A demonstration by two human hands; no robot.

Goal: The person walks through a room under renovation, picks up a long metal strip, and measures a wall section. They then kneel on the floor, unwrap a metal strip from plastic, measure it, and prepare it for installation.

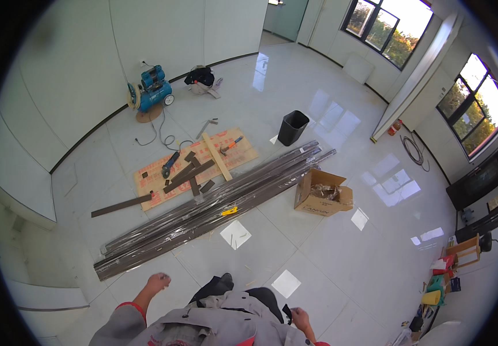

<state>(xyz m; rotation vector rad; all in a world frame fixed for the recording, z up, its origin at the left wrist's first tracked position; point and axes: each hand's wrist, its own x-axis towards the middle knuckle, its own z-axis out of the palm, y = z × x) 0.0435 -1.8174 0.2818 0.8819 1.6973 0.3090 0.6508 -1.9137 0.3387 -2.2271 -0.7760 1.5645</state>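
The person stands on a shiny white floor [318, 248] and looks down. The left hand [158, 283] is curled into a loose fist with nothing in it. The right hand [300, 318] is low by the hip, and something small and dark sits at its fingers; I cannot tell if it grips it. The two hands are well apart.

Just ahead of the left hand lies a long bundle of dark strips [203, 210] wrapped in clear plastic. A small yellow tool [229, 211] rests on it.

To lift a strip well, I think it is best to hold it near its middle, so it does not sag.

A cardboard box [322, 193] stands beside the bundle. Past it come a cardboard sheet [194, 167] with cut pieces, a black bin [292, 127], and a blue air pump [151, 92] by the wall.
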